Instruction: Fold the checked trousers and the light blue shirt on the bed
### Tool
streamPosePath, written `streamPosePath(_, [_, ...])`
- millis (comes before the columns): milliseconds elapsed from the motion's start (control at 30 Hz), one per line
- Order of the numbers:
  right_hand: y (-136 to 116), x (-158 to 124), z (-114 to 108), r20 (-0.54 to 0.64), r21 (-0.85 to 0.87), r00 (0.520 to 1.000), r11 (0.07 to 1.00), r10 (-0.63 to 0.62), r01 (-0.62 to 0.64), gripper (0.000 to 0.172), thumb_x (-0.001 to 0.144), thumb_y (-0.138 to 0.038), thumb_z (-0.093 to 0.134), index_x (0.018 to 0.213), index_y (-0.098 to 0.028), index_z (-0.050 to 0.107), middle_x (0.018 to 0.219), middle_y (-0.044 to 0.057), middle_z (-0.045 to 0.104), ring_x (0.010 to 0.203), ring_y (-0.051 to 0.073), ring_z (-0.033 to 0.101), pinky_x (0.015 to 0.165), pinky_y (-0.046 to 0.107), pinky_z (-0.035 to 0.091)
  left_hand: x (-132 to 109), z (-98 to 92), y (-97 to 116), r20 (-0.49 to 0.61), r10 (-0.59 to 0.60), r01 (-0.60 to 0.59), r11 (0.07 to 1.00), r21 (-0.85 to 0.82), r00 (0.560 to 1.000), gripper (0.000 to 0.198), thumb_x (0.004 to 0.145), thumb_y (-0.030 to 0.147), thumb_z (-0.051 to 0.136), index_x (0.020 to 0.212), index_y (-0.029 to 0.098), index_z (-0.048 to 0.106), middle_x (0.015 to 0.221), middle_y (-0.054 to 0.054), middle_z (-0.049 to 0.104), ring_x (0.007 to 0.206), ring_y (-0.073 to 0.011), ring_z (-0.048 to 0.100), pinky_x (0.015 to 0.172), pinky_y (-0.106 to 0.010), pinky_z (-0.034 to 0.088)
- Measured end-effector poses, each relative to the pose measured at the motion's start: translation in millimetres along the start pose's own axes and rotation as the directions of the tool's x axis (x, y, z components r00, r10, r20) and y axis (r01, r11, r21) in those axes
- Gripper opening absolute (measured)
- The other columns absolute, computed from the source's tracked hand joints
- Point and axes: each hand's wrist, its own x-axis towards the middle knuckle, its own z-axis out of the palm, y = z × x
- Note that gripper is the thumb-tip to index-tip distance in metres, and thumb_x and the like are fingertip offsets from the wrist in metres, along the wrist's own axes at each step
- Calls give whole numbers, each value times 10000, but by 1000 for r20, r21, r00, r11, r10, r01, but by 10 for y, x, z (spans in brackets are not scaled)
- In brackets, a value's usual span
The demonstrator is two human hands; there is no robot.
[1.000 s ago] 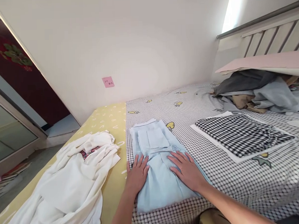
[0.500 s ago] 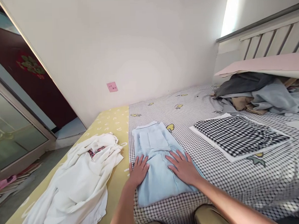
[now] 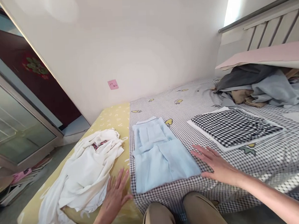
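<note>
A light blue shirt (image 3: 166, 162), partly folded with a button showing at its front, lies flat on the checked bedsheet (image 3: 161, 108). My left hand (image 3: 114, 193) is to the left of the shirt, over the yellow cloth (image 3: 115, 114), fingers spread and nothing in them. Close beside it is a crumpled white garment (image 3: 85, 169). My right hand (image 3: 212, 163) hovers or rests just right of the shirt, fingers apart, holding nothing; whether it touches the sheet I cannot tell.
Right of the shirt lies a folded black-and-white checked garment (image 3: 235, 127) on something white. A heap of grey and brown clothes (image 3: 268, 85) sits under a pink board (image 3: 265, 54) by the slatted headboard (image 3: 276, 29). My knees (image 3: 159, 216) touch the near edge area.
Both hands have come off the blue shirt and moved apart, the left hand to the left, the right hand to the right. The shirt's front now shows uncovered.
</note>
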Motion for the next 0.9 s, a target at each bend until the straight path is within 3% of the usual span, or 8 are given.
streamPosePath(133, [-5, -212, 77, 48, -81, 990, 988, -130, 134, 896, 913, -439, 662, 1638, -475, 138, 1743, -72, 21, 1581, 323, 153, 1298, 567, 133, -102, 156, 42, -97, 195, -166, 953, 252, 976, 1015, 821, 599, 725, 1629, 327, 175, 1686, -130, 282, 1557, -326, 289, 1280, -599, 138])
streamPosePath(267, [-109, -54, 88, 52, -87, 983, 980, -177, 181, 937, 904, -359, 682, 1636, -484, 111, 1747, -61, 4, 1587, 320, 124, 1291, 585, 125, 78, 122, 218, -97, 255, -217, 931, 295, 962, 1095, 812, 591, 741, 1636, 311, 76, 1679, -135, 317, 1551, -337, 300, 1274, -631, 124])
streamPosePath(400, [-102, 189, 63, 98, -45, 979, 982, -178, 183, 901, 884, -477, 705, 1629, -467, 198, 1748, -34, 89, 1585, 327, 152, 1285, 585, 139, 268, -11, 375, 98, 113, -127, 980, 152, 989, 991, 852, 415, 731, 1622, 389, 107, 1710, -78, 240, 1580, -342, 214, 1243, -692, 164])
streamPosePath(500, [-27, 319, 74, 61, -17, 988, 990, -141, 143, 793, 943, -488, 612, 1630, -452, 218, 1747, -10, 114, 1579, 322, 190, 1276, 590, 158, 377, -122, 452, 258, -21, 11, 999, 42, 966, 941, 836, 169, 618, 1621, 387, 146, 1728, -51, 157, 1600, -302, 131, 1249, -683, 133])
streamPosePath(567, [22, 388, 99, 39, -11, 990, 991, -135, 135, 757, 957, -448, 582, 1626, -460, 228, 1751, -10, 92, 1577, 323, 199, 1268, 598, 169, 449, -173, 472, 302, -51, 58, 998, -15, 952, 960, 787, 83, 544, 1625, 364, 168, 1735, -48, 104, 1606, -282, 88, 1260, -663, 99])
streamPosePath(800, [36, 647, 156, -14, -35, 975, 975, -221, 220, 754, 907, -358, 649, 1586, -474, 342, 1751, -12, 92, 1577, 351, 184, 1256, 624, 169, 687, -125, 424, 180, -75, 95, 990, -105, 981, 1034, 740, 4, 486, 1641, 299, 75, 1742, -115, 6, 1610, -283, 18, 1278, -607, 119])
streamPosePath(900, [13, 770, 150, 2, -23, 966, 966, -259, 259, 715, 910, -348, 663, 1546, -525, 390, 1749, -54, 82, 1581, 352, 167, 1257, 632, 151, 808, -112, 444, 157, -90, 104, 991, -84, 984, 960, 798, -18, 458, 1633, 339, 147, 1743, -96, -56, 1608, -306, 3, 1280, -604, 112])
